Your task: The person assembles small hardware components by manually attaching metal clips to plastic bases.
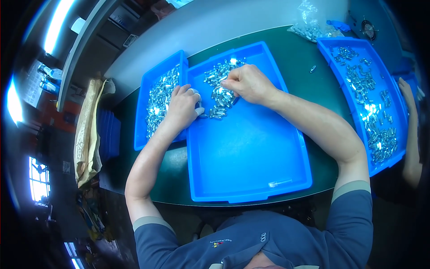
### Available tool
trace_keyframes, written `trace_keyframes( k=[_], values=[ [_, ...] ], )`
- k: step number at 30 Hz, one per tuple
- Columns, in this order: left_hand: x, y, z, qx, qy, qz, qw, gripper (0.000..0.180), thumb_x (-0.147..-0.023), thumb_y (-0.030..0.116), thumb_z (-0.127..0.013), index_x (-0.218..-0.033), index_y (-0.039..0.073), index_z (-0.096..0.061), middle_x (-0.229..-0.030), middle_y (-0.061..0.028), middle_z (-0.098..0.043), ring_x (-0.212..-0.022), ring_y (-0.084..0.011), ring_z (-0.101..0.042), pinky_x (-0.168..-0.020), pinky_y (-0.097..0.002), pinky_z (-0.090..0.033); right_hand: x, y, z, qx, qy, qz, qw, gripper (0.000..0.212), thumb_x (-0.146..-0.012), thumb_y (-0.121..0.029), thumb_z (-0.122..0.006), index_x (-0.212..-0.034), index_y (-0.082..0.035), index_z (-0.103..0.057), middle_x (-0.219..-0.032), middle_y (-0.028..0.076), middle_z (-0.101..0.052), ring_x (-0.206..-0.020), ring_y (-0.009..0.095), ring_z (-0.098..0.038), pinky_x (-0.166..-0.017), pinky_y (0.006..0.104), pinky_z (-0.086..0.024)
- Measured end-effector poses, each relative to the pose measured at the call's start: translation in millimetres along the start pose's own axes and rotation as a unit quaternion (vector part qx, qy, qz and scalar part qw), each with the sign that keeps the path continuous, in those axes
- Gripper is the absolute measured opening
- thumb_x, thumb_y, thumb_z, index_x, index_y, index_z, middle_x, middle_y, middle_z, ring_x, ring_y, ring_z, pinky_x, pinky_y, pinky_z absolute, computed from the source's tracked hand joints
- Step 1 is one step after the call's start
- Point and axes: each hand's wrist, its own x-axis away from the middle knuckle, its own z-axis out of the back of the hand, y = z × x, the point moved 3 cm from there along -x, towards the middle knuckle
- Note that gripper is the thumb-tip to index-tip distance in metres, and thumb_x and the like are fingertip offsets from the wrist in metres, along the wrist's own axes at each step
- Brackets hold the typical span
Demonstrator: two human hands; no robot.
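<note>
Small shiny metal cylinders (220,99) lie in a loose pile in the far half of a wide blue tray (242,152). Over that pile, my right hand (253,85) is closed in a pinch, thumb and forefinger together among the parts; what they grip is too small to tell. My left hand (182,106) rests where this tray meets a narrower blue tray (139,130), which is full of similar metal parts (162,96). Pale covers sit on some of its fingertips. Its fingers are curled, and whatever lies between thumb and fingers is hidden.
A small clear tube (280,183) lies at the wide tray's near right corner. Rightward, another blue tray (352,105) holds scattered metal parts, with another person's arm (411,130) beside it. A single part (312,69) and a plastic bag of parts (313,30) lie on the green tabletop (298,58).
</note>
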Motion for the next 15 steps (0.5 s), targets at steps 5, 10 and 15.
trace_keyframes(
  k=[5,10,15],
  values=[
    [-14,6,-2,0.077,0.045,-0.024,0.996,0.017,-0.078,0.014,-0.078,-0.088,0.005,-0.069,-0.089,-0.0137,-0.067,-0.102,-0.0345,-0.062,-0.096,-0.0483,-0.045,-4,6,-1,-0.010,0.006,-0.001,1.000,0.033,-0.095,-0.028,-0.066,-0.079,0.001,-0.072,-0.064,0.010,-0.068,-0.058,0.017,-0.064,-0.056,0.0346,-0.050],
    [-26,17,2,0.210,0.064,0.093,0.971,0.019,-0.081,0.007,-0.075,-0.099,0.005,-0.070,-0.092,-0.0179,-0.070,-0.081,-0.0345,-0.067,-0.074,-0.0424,-0.053,-3,10,1,0.018,0.006,0.022,1.000,0.027,-0.091,-0.024,-0.069,-0.082,0.000,-0.073,-0.066,0.011,-0.069,-0.060,0.018,-0.067,-0.057,0.0343,-0.051],
    [-43,18,-6,0.383,0.069,0.063,0.919,0.027,-0.083,0.011,-0.077,-0.109,0.003,-0.071,-0.099,-0.0180,-0.074,-0.088,-0.0275,-0.072,-0.079,-0.0359,-0.053,2,2,5,-0.006,0.021,0.013,1.000,0.026,-0.091,-0.024,-0.070,-0.084,0.001,-0.072,-0.066,0.010,-0.068,-0.060,0.016,-0.064,-0.056,0.0331,-0.049]
  ],
)
